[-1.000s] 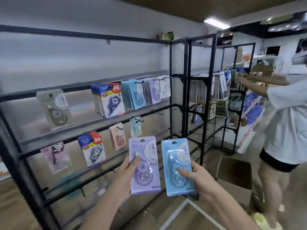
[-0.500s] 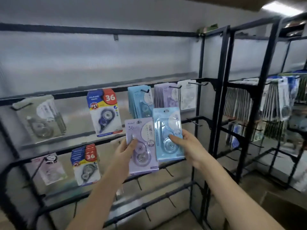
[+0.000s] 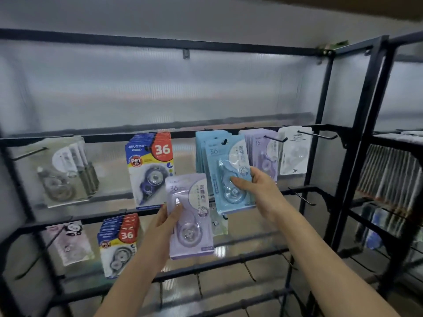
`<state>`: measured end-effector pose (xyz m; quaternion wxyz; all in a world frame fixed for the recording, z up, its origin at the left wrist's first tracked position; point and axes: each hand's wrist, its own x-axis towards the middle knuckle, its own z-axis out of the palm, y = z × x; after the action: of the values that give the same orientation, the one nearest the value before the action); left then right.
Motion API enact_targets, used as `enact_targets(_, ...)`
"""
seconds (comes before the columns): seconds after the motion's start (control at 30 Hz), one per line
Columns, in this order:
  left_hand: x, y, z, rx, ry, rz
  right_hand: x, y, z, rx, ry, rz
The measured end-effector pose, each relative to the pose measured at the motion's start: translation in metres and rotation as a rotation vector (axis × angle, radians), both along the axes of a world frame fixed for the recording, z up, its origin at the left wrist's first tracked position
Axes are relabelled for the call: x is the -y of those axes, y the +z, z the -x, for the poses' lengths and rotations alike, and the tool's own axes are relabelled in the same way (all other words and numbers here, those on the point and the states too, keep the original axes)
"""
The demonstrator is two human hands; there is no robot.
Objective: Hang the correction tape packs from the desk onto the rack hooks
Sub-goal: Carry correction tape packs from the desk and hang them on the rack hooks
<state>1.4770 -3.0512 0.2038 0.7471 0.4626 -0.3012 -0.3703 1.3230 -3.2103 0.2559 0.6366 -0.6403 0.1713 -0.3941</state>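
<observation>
— Both packs have gone up since a moment ago. They were held side by side low in front of the rack; now the right hand (image 3: pixel 254 188) has carried the blue correction tape pack (image 3: pixel 229 172) up against the row of blue packs (image 3: pixel 201 152) on the upper rail, while the left hand (image 3: pixel 170 219) has kept the purple correction tape pack (image 3: pixel 190 216) lower down.

— Is the blue one on its hook yet?

— From the head camera, I'd say not quite. Its hang hole (image 3: pixel 224 141) sits right at the front of the blue row, at hook height, but I can't tell whether the hook tip is through it. The right hand's fingers are curled round the pack's right edge, thumb pressed on the clear blister, so it's gripped firmly either way.

— And the purple?

— Held upright in front of the middle rail, thumb on the front of the blister and fingers curled behind the left edge. Its match looks to be the purple row (image 3: pixel 261 154), just right of the blue row, with a bare hook end (image 3: pixel 280 140) sticking out.

— So where does that leave things?

— My guess: one pack is at the point of being threaded, and one is waiting its turn. No desk shows from here, so how many remain I couldn't say.
</observation>
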Motion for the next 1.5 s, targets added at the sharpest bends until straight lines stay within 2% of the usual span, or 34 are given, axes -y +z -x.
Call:
enact_targets(0.47, 0.019, -0.001, 0.02, 0.047, 0.117, -0.042, 0.048, -0.007, -0.047, -0.05, 0.17, -0.128)
enact_targets(0.6, 0.032, 0.006, 0.044, 0.036, 0.086, -0.037, 0.058, -0.01, -0.033, -0.11, 0.231, -0.118)
enact_targets(0.83, 0.066, 0.019, 0.095, 0.046, -0.033, 0.005, 0.097, -0.03, 0.038, -0.336, 0.129, -0.058)
enact_targets(0.97, 0.095, 0.029, 0.124, 0.087, -0.056, 0.043, 0.124, -0.024, 0.089, -0.487, 0.014, 0.092)
enact_targets(1.23, 0.151, 0.058, 0.155, 0.205, -0.002, 0.107, 0.155, 0.008, 0.139, -0.776, -0.281, 0.62)
enact_targets(1.5, 0.18, 0.059, 0.163, 0.301, 0.123, 0.069, 0.169, 0.017, 0.139, -0.984, -0.33, 0.956)
